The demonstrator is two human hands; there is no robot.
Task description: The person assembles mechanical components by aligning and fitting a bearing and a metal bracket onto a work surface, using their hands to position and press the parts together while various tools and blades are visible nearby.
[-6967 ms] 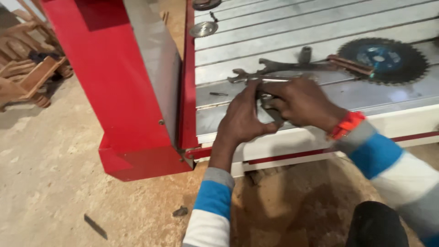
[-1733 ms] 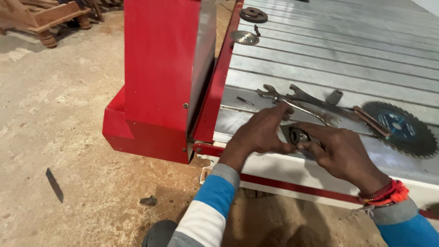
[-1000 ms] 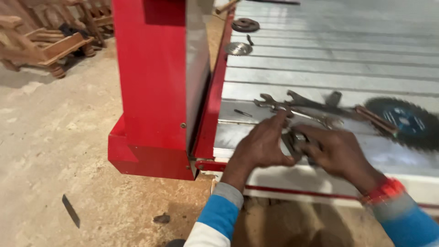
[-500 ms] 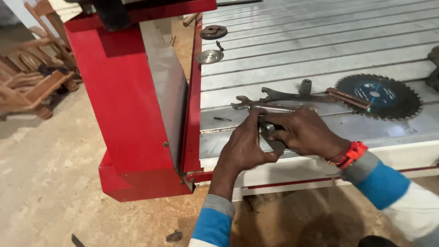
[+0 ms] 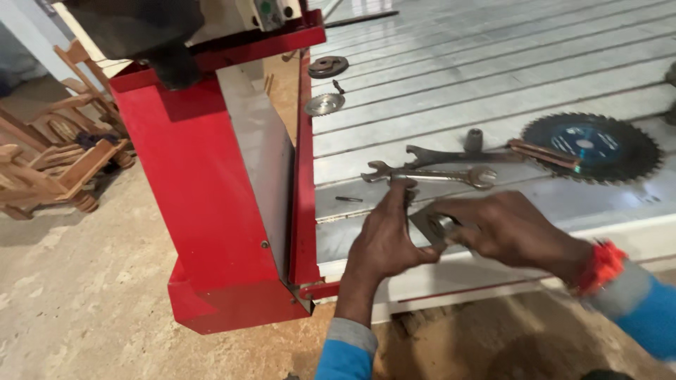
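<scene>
Fingers (image 5: 403,200) of left hand (image 5: 386,236) and right hand (image 5: 503,229) pinch a small grey metal part (image 5: 428,226) between them, held just above near edge of ribbed metal worktop (image 5: 493,63). Beyond: two open-end wrenches (image 5: 429,169), small socket (image 5: 474,139), toothed circular saw blade (image 5: 590,148) w/ blue centre. Red machine housing (image 5: 211,211) to left; wooden chairs (image 5: 56,155) on floor, far left.

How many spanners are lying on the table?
2: an open-ended spanner and a combination spanner, side by side just beyond the hands, left of the saw blade. Hands might hide more.
</scene>
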